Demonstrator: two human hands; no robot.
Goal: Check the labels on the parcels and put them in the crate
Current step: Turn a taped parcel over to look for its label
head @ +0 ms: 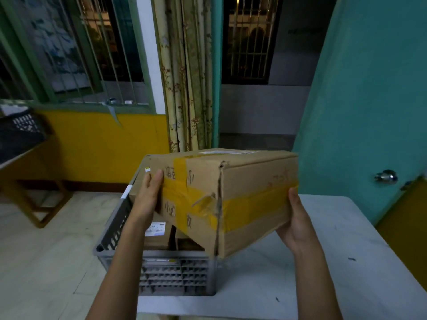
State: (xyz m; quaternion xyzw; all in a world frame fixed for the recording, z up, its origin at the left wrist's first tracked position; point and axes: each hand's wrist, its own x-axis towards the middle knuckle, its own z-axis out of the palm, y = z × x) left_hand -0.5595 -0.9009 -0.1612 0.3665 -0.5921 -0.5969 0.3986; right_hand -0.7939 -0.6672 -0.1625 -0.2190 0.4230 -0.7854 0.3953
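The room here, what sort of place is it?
Probably a small parcel-sorting room, not a warehouse: a taped cardboard parcel held over a grey crate of labelled parcels, on a white table, beside barred windows.

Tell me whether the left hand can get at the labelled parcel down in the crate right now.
Probably not. The left hand is pressed flat against the big taped box, which hangs over the grey crate and covers most of the labelled parcel.
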